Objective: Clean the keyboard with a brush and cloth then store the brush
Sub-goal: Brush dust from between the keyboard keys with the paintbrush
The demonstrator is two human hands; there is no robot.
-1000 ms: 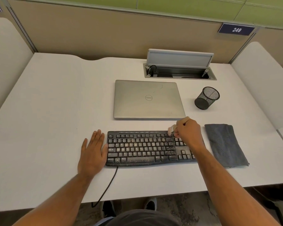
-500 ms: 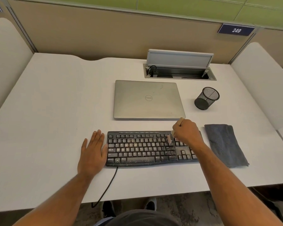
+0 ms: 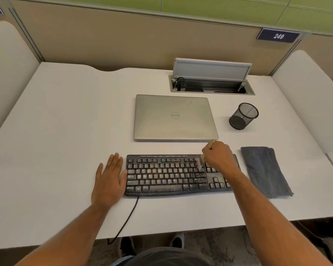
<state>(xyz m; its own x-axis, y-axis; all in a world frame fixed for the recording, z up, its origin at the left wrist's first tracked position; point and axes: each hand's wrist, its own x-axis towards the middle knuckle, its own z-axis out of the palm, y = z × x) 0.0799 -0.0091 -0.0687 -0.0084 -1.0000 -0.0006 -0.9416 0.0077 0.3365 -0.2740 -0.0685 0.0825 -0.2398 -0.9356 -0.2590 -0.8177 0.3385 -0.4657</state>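
Observation:
A dusty black keyboard [image 3: 167, 175] lies on the white desk [image 3: 56, 131], speckled with pale crumbs. My right hand [image 3: 218, 157] grips a small wooden-handled brush [image 3: 199, 163], its pale bristles down on the keys near the right end of the main key block. Only the handle tip shows above my fist. My left hand [image 3: 109, 179] lies flat on the desk, fingers straight, its thumb side against the keyboard's left edge. A folded grey cloth [image 3: 265, 170] lies just right of the keyboard. A black mesh pen cup [image 3: 243, 116] stands behind the cloth.
A closed silver laptop [image 3: 174, 117] sits right behind the keyboard. Further back an open cable hatch [image 3: 211, 86] is set into the desk. The keyboard's cable [image 3: 127, 217] runs off the front edge. Partition walls close the back and both sides.
My right hand has drawn the brush from the keyboard's top edge down and slightly left onto the keys. The left hand and the keyboard have stayed put.

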